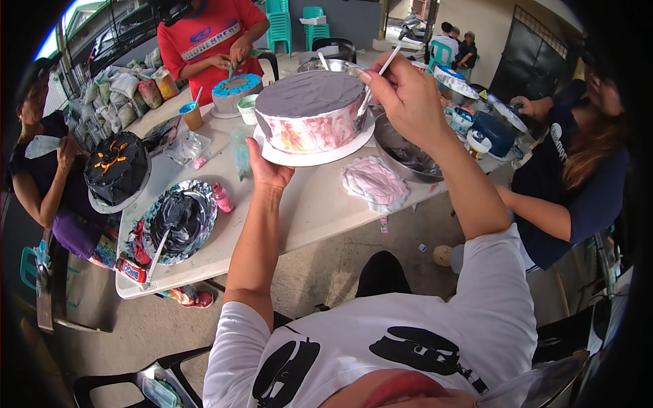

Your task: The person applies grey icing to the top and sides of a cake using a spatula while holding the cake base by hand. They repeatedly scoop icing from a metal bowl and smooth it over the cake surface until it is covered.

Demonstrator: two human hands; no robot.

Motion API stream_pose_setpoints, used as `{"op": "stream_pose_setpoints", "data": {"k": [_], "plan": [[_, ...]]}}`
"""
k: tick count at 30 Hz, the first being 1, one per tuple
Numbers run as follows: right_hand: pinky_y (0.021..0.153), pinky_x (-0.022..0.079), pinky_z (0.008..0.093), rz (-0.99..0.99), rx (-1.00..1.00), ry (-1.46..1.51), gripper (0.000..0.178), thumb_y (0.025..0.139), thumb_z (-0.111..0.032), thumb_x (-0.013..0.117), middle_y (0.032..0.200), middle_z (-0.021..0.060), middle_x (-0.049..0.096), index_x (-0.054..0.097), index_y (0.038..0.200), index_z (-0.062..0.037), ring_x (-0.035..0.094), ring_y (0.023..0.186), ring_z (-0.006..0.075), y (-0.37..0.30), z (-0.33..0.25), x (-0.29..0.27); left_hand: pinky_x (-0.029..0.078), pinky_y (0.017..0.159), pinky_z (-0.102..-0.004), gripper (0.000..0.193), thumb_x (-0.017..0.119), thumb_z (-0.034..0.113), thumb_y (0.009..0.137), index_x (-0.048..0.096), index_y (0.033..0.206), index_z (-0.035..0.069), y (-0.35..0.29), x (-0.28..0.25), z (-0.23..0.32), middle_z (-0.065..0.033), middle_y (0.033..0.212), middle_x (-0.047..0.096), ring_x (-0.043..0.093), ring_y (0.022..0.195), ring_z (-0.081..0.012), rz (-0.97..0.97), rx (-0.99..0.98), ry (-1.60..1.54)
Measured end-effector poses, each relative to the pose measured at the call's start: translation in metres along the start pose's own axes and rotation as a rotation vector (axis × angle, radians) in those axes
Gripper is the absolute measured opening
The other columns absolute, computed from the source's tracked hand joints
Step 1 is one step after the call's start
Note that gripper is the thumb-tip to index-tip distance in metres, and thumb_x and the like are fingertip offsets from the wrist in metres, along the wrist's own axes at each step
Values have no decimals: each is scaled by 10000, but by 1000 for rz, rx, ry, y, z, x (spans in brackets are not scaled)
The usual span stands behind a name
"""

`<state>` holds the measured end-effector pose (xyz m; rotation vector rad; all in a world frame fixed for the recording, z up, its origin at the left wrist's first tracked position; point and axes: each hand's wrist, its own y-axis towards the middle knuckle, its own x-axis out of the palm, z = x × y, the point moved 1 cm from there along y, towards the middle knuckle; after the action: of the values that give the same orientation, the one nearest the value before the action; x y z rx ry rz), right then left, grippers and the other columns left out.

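Note:
My left hand holds up a white round cake board from beneath, its thumb at the rim. On the board stands a round cake with a smooth grey top and a side of white icing blotched pink, red and orange. My right hand grips the handle of a thin white utensil. Its lower end rests at or close to the cake's right side; its tip shape is hard to make out. Just under my right hand sits a metal bowl smeared with grey icing.
A crumpled pink-and-white cloth, a bowl of black icing and a pink bottle lie on the white table. People work around it, with a black cake at left and a blue-trimmed cake at the far side.

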<state>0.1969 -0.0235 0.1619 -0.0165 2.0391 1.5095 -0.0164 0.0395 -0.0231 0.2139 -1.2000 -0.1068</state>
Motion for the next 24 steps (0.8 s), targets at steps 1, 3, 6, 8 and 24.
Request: {"op": "stream_pose_setpoints", "data": {"k": [1, 3, 6, 8, 24], "plan": [[449, 406, 309, 2, 0, 0, 189, 797, -184, 569, 572, 105, 551, 479, 780, -19, 561, 496, 212, 4, 2, -1, 321, 964, -405, 742, 310, 630, 783, 363, 1235, 44, 0, 0, 0, -111, 1250, 411, 401, 1141, -276, -4, -4, 4], [444, 408, 297, 24, 24, 65, 190, 800, -190, 565, 567, 106, 555, 497, 777, -14, 557, 480, 207, 10, 7, -3, 315, 967, -406, 743, 305, 630, 784, 362, 1236, 44, 1, 0, 0, -111, 1252, 409, 399, 1143, -277, -6, -2, 3], [440, 407, 270, 38, 33, 34, 203, 805, -209, 561, 561, 85, 555, 518, 795, -10, 554, 483, 163, 18, 10, -11, 314, 967, -407, 744, 293, 632, 786, 360, 1238, 45, 2, -1, 0, -109, 1255, 405, 397, 1145, -277, -9, 6, 6], [436, 402, 259, 67, 87, 70, 211, 807, -220, 561, 549, 69, 549, 526, 803, -11, 544, 483, 136, 20, 6, -21, 320, 963, -408, 744, 284, 633, 787, 360, 1239, 47, 1, -3, 2, -108, 1257, 404, 398, 1145, -275, -6, 15, 13], [459, 406, 254, 4, 187, 70, 255, 819, -267, 533, 523, 53, 536, 528, 793, -13, 538, 482, 108, 22, 19, -11, 329, 958, -389, 746, 264, 634, 792, 348, 1245, 48, 0, 2, 1, -100, 1258, 402, 402, 1141, -269, -11, -14, 0]]}}
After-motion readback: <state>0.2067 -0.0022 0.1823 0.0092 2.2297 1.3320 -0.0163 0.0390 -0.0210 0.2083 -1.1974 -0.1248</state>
